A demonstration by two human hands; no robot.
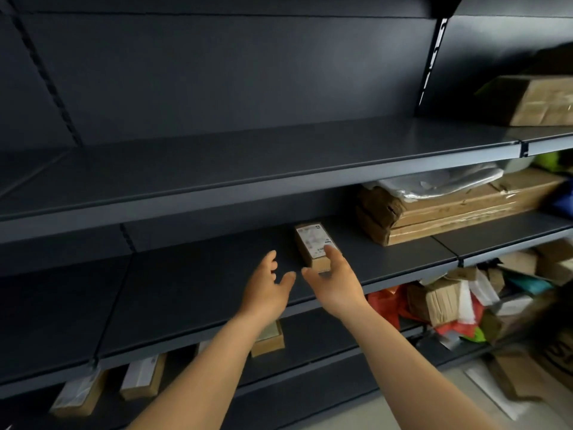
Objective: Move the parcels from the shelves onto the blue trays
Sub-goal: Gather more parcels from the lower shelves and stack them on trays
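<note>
A small brown cardboard parcel (311, 243) with a white label lies on the dark middle shelf (201, 283). My right hand (336, 279) reaches onto it: the fingers rest on its right side and label, and the thumb sits at its near end. Just left of the parcel, my left hand (268, 285) hovers over the shelf with its fingers spread and nothing in it. No blue tray shows in this view.
Flat cardboard boxes (449, 209) with a plastic bag on top lie further right on the same shelf. A large box (539, 100) stands on the upper shelf at right. Several small parcels (142, 378) sit on the lower shelf, and mixed parcels (449, 302) are piled at lower right.
</note>
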